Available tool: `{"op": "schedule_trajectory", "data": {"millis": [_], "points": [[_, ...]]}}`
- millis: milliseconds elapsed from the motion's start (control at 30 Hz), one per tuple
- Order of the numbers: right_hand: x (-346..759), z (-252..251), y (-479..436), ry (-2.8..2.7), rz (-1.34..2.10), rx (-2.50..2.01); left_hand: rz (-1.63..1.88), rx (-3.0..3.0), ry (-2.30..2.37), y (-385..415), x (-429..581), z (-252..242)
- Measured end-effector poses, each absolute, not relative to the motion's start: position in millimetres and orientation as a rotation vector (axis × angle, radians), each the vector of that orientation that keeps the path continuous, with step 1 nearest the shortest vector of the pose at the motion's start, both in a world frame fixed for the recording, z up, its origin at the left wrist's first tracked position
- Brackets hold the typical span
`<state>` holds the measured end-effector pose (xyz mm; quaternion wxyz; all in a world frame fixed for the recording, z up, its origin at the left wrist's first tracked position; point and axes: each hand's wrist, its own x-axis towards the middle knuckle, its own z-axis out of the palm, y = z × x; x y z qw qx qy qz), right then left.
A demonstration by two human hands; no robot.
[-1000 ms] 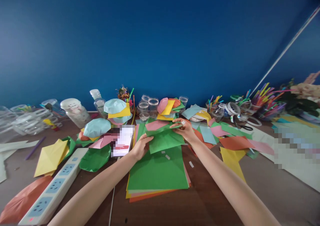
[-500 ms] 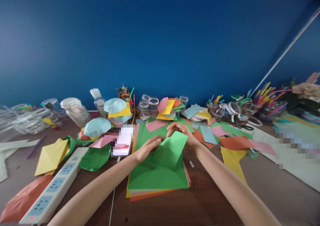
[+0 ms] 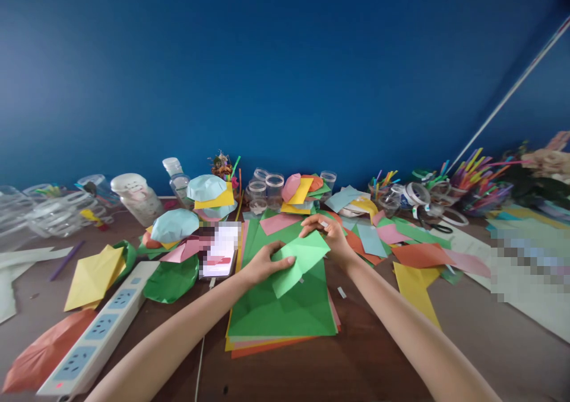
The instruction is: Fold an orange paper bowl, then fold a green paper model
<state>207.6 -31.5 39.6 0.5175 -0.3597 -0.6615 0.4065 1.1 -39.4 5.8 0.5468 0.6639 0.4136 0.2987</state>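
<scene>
A folded light-green paper sheet [image 3: 300, 265] angles from lower left to upper right, its lower corner pointing over the green paper stack [image 3: 280, 316]. The left hand [image 3: 267, 265] and right hand [image 3: 327, 236] grip opposite edges, apart.

Observed body parts: two arms, entering from the lower corners of the head view. Left forearm [image 3: 178, 336] and right forearm [image 3: 409, 325] are bare up to the frame edge, smooth, slim, and taper toward the wrists. Left hand [image 3: 267, 265] and right hand [image 3: 328, 236] are also bare, with slender fingers. Nails [image 3: 291, 260] trimmed short. One small white patch [image 3: 325, 224] on a finger of the right hand; tape or paper, cannot tell which.
</scene>
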Motion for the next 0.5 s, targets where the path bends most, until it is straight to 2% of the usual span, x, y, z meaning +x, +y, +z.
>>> {"op": "schedule_trajectory", "data": {"millis": [333, 500], "points": [[217, 28, -14, -1.479, 1.092, -0.814, 0.773, 1.362, 0.846, -36, 3, 0], [228, 23, -6, -1.448, 1.187, -1.017, 0.777, 1.371, 0.847, -34, 2, -3]]}}
